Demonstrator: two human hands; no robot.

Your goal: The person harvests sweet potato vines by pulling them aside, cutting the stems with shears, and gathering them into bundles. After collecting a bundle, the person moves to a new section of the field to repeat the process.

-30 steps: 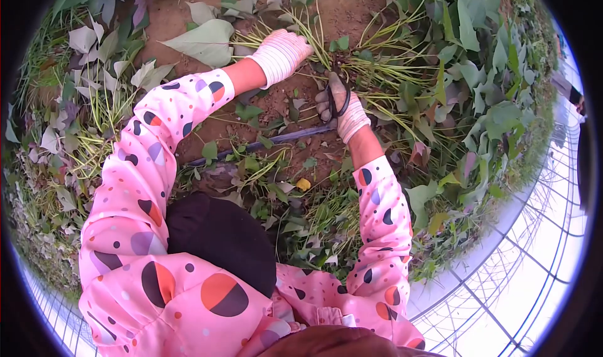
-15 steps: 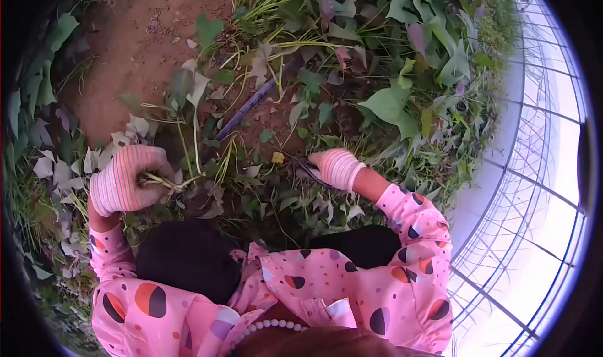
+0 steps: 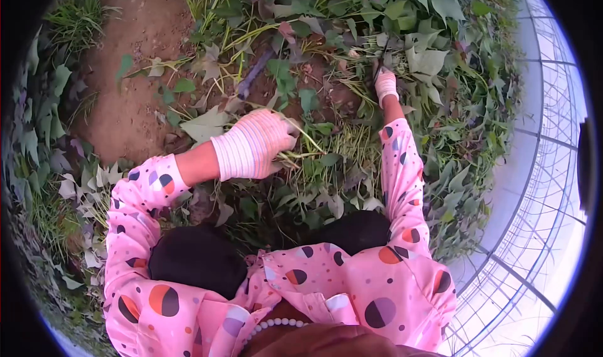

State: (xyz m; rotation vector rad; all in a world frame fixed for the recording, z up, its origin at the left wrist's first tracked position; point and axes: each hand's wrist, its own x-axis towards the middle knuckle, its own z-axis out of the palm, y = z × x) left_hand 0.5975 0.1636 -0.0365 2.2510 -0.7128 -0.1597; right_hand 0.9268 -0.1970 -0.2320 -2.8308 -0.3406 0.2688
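Observation:
My left hand (image 3: 254,144), in a striped glove, has swung over the middle of the vines, with its fingers curled round cut-looking vine stems (image 3: 311,138). Pale stem ends poke out past the fingertips on the right. Farther out, my right hand (image 3: 385,85), also gloved, is closed on dark-handled scissors (image 3: 377,68). Their tips point away from me, among the leaves and stems of the leafy vines (image 3: 427,60). Foliage partly hides the blades.
A dark hose-like strip (image 3: 254,74) lies on the soil beyond my left hand. Bare reddish soil (image 3: 129,99) stretches along the left. Dense greenery borders both sides, and a pale sheet wall with a wire grid (image 3: 534,143) curves along the right. My knees (image 3: 198,261) are close below.
My left hand has moved right and slightly forward with the stems. My right hand has reached forward and right with the scissors, into the vines farther away.

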